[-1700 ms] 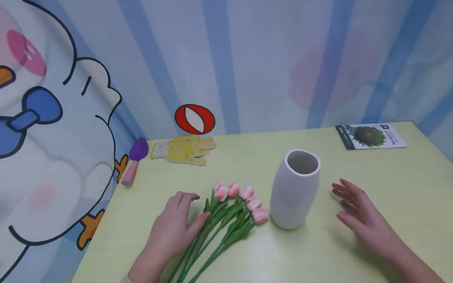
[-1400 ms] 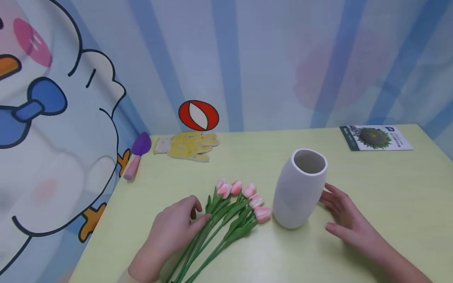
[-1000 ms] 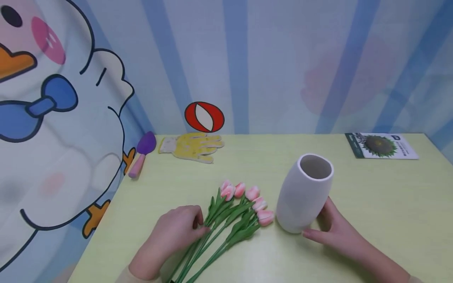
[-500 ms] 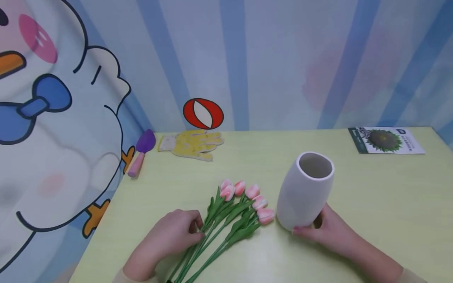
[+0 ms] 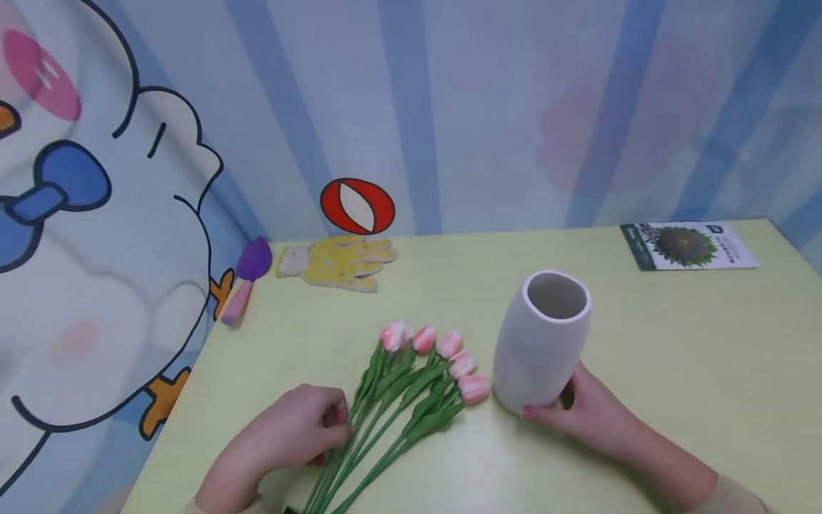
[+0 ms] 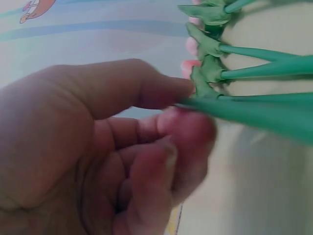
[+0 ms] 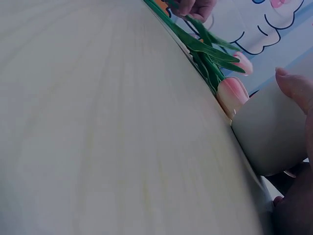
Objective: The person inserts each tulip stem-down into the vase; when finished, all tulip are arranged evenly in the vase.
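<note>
Several pink tulips [image 5: 474, 390] with green leaves and stems lie fanned out on the table in the head view. My left hand [image 5: 302, 428] pinches one tulip stem [image 6: 234, 113] between thumb and fingertips, seen closely in the left wrist view. To the right of the blooms stands a white vase [image 5: 536, 357], upright, its mouth facing up with no stems visible inside. My right hand [image 5: 591, 414] grips the vase low on its right side, thumb in front; the other fingers are mostly hidden behind it. The right wrist view shows the vase's lower wall [image 7: 269, 129] beside a bloom.
At the back left lie a yellow gardening glove [image 5: 340, 263] and a small purple trowel [image 5: 247, 282] with a pink handle. A seed packet [image 5: 690, 246] lies at the back right. A patterned curtain [image 5: 488, 121] rises behind the table [image 5: 693, 343].
My right hand has come in from the right and taken hold of the vase. My left hand has closed on a tulip stem and shifted slightly left, moving its bloom a little.
</note>
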Tool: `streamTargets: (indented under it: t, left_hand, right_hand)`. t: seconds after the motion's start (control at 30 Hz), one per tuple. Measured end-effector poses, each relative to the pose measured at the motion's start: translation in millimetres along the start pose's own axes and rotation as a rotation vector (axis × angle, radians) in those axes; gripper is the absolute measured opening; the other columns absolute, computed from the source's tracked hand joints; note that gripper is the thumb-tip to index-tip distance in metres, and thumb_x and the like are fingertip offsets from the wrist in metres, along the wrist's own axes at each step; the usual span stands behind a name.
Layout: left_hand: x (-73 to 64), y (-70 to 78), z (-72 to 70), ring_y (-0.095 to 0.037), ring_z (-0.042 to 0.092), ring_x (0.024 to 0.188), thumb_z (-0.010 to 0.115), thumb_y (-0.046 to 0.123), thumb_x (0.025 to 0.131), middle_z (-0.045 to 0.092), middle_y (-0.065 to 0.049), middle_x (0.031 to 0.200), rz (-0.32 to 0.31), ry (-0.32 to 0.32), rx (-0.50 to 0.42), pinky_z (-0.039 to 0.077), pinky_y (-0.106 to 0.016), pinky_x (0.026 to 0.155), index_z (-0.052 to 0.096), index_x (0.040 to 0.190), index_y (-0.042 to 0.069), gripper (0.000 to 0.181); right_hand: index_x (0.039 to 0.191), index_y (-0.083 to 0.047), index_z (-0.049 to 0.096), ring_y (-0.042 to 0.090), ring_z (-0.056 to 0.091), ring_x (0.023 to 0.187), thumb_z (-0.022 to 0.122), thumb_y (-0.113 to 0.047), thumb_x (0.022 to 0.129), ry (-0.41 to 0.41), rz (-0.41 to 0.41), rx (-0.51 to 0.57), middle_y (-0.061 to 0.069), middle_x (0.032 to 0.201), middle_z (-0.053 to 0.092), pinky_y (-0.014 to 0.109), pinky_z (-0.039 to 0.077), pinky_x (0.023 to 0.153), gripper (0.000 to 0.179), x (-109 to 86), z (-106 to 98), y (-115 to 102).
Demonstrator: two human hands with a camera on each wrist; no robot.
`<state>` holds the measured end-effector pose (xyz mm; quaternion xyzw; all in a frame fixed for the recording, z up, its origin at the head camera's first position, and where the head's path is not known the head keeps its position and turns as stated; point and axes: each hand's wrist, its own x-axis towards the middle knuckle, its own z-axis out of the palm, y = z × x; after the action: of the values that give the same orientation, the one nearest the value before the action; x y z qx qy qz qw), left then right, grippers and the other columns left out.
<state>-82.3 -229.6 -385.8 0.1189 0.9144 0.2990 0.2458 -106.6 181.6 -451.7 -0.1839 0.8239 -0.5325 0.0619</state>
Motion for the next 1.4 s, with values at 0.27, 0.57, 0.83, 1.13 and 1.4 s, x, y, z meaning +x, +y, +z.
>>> streamTargets:
  t: [0.27,0.57,0.83,1.13,1.4]
  left_hand:
    - [-1.3,14.6,-18.2,-0.017,0.065,0.053,0.062,0.023,0.104,0.065,0.003,0.074,0.099,0.058,-0.078,0.054,-0.029,0.059,0.059,0.102,0.013,0.011]
    - [2.6,58.0,-46.9,-0.016,0.068,0.07,0.069,0.011,0.099,0.063,-0.002,0.091,0.29,0.168,-0.153,0.059,-0.033,0.059,0.055,0.114,0.016,0.021]
    - [5.2,106.2,-59.0,-0.019,0.071,0.075,0.071,0.001,0.095,0.072,-0.009,0.093,0.439,0.381,-0.323,0.064,-0.037,0.065,0.058,0.121,0.005,0.029]
    - [-9.5,137.6,-58.4,-0.022,0.07,0.058,0.069,-0.006,0.095,0.07,-0.012,0.088,0.62,0.508,-0.46,0.062,-0.04,0.055,0.058,0.129,0.007,0.038]
    - [-25.9,159.1,-50.9,-0.02,0.069,0.059,0.067,-0.011,0.093,0.07,-0.01,0.081,0.73,0.559,-0.477,0.063,-0.039,0.058,0.056,0.127,-0.001,0.037]
  right_hand:
    - [0.152,-0.015,0.038,0.022,0.056,0.131,0.09,-0.026,0.081,0.001,0.004,-0.012,0.007,0.145,0.057,0.017,0.039,0.107,0.089,1.9,-1,1]
    - [0.151,-0.014,0.038,0.028,0.057,0.13,0.09,-0.027,0.081,-0.003,0.019,-0.005,0.007,0.144,0.058,0.022,0.042,0.107,0.088,0.3,0,0]
    - [0.15,-0.016,0.04,0.023,0.058,0.129,0.09,-0.027,0.081,-0.006,-0.001,0.008,0.005,0.142,0.059,0.022,0.042,0.107,0.086,0.2,1,3]
    - [0.152,-0.018,0.038,0.024,0.056,0.131,0.09,-0.029,0.082,-0.01,0.006,-0.001,0.004,0.145,0.057,0.023,0.041,0.108,0.088,1.3,3,2]
    - [0.151,-0.013,0.039,0.028,0.056,0.13,0.09,-0.029,0.082,-0.004,0.014,-0.009,0.007,0.143,0.058,0.02,0.041,0.107,0.087,1.7,2,0]
